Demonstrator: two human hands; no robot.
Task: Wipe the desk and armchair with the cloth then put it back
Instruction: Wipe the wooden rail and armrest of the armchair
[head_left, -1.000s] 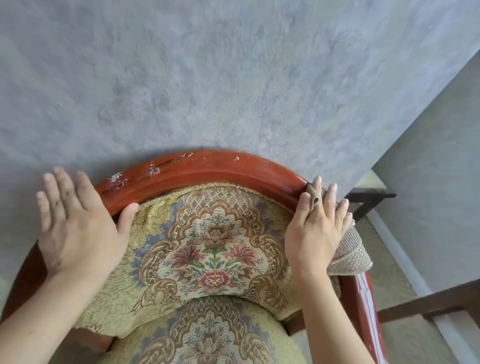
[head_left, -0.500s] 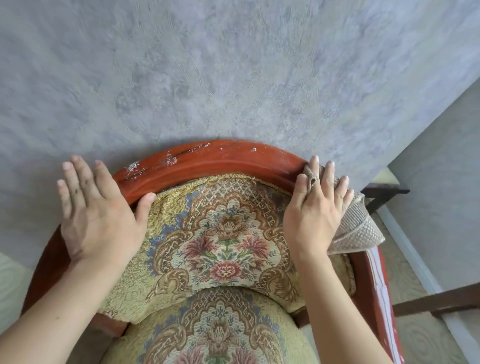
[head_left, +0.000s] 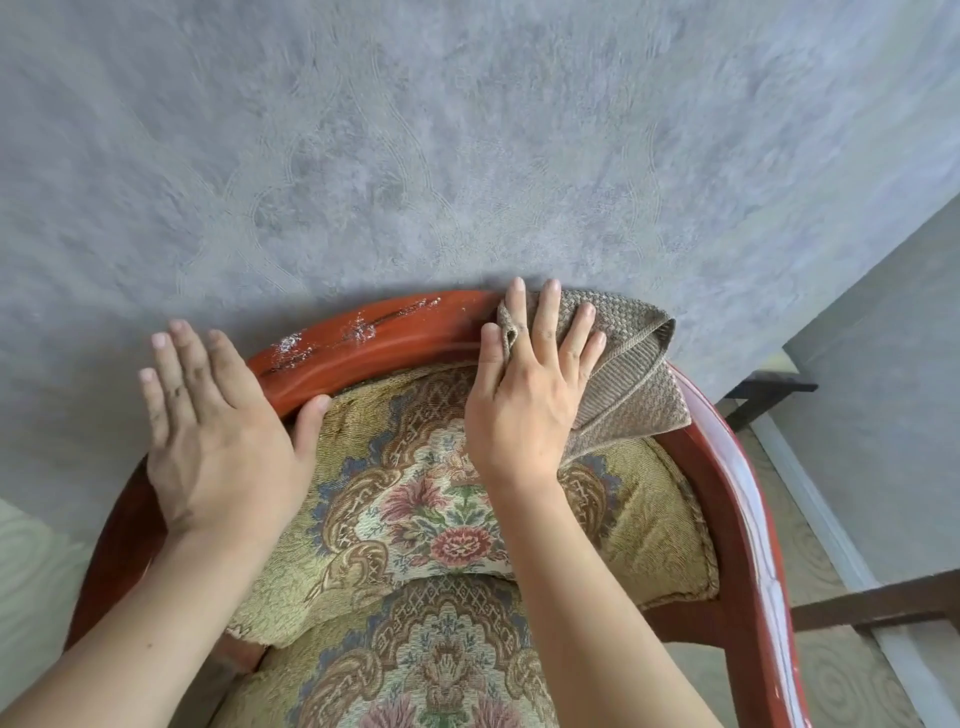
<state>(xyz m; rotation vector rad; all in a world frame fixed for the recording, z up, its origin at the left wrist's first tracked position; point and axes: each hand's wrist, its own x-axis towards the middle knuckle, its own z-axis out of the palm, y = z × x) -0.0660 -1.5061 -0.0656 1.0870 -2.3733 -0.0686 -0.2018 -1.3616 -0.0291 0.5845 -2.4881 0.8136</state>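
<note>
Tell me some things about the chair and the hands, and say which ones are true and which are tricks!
1. The right hand presses a brown cloth on the chair's red wooden rail. True.
2. The left hand holds the cloth. False: it lies flat and empty on the rail, thumb on the cushion side.
3. The rail has whitish scuffed spots between the two hands. True.
4. The back cushion is plain blue. False: it is yellowish with a flower pattern.
5. The cloth covers the scuffed spots. False: the spots are bare, left of the cloth.
</note>
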